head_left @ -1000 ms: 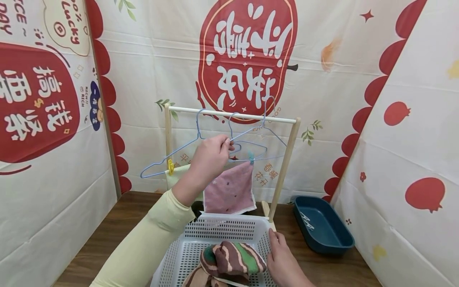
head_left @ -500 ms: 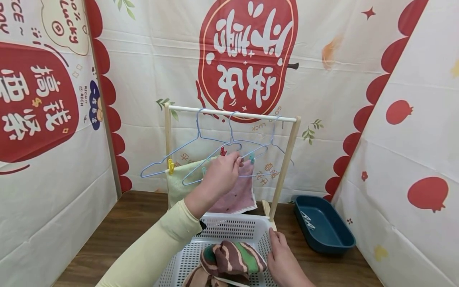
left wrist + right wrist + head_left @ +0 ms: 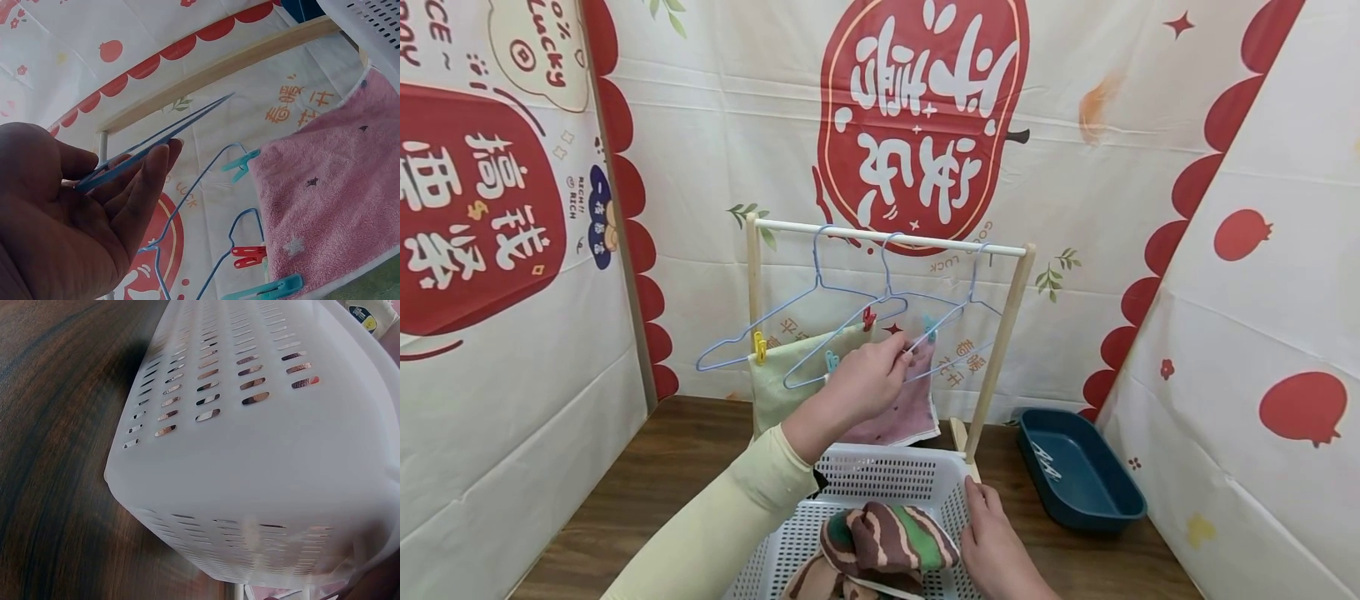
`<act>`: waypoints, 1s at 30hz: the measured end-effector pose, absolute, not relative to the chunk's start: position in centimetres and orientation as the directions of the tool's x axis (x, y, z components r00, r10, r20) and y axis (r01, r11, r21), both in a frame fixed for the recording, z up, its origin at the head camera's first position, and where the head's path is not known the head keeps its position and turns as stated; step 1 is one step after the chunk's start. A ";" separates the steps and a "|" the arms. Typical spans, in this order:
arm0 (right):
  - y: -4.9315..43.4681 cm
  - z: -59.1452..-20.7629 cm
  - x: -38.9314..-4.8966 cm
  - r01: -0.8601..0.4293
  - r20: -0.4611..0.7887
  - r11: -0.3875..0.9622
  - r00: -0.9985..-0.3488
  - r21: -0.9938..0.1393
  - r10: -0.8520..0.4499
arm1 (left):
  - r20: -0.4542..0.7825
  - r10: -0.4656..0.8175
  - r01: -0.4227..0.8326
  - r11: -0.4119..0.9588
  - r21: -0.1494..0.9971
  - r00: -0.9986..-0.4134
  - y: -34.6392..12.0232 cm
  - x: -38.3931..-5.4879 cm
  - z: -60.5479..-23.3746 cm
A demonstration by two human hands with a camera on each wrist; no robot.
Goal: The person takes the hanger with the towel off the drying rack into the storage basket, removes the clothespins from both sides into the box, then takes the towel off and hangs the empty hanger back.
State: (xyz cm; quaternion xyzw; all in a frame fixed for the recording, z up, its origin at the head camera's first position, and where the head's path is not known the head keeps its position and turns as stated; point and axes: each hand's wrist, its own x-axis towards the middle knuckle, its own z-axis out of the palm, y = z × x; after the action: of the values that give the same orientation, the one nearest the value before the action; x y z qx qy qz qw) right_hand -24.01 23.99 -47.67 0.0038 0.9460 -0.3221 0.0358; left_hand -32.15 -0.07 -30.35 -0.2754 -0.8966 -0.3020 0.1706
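Note:
My left hand [image 3: 865, 379] pinches the sloping arm of the right-hand blue clothes hanger [image 3: 972, 287], whose hook sits over the rack's white rail [image 3: 917, 242]. Up close in the left wrist view, thumb and fingers close around the hanger's wire [image 3: 125, 165]. Just beyond the hand hangs a pink towel [image 3: 887, 425], clipped by teal pegs [image 3: 930, 327] to the middle hanger [image 3: 850, 325]. A pale green towel [image 3: 782, 375] hangs from the left hanger [image 3: 775, 312] by yellow [image 3: 760, 348] and red [image 3: 868, 317] pegs. My right hand [image 3: 996, 537] grips the white basket's [image 3: 887, 467] right rim.
Brown, green-striped cloth items [image 3: 887, 542] lie in the basket. A dark blue tray [image 3: 1086, 467] with small white items [image 3: 1045, 460] stands at the right on the wooden table [image 3: 647, 467]. The rack's wooden post [image 3: 1000, 358] rises behind the basket; printed cloth walls enclose the space.
The right-hand hanger, first raised with its hook above the rail, has come down onto the rail. My left hand moved down and slightly right with it. My right hand stays on the basket.

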 end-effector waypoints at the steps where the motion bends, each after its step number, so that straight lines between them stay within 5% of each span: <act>1: 24.0 -47.6 -24.0 0.031 -0.071 0.792 -0.997 -0.610 -0.015 | 0.473 0.387 0.595 0.666 0.449 -0.791 -0.1 -32.1 -30.4; 15: 24.1 -47.8 -24.0 0.030 -0.073 0.785 -0.997 -0.619 -0.019 | 0.611 0.258 0.635 0.544 0.549 -0.749 -4.4 -31.8 -29.0; 30: 24.1 -47.6 -23.8 0.033 -0.076 0.781 -0.997 -0.624 -0.018 | 0.635 0.134 0.573 0.598 0.560 -0.761 -11.2 -33.7 -32.3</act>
State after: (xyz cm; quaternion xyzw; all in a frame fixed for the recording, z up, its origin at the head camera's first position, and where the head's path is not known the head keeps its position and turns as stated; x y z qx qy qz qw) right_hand -23.76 24.07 -47.56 0.0041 0.9428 -0.3310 0.0389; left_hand -33.73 -11.22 -32.29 -0.2080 -0.8501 -0.3972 0.2762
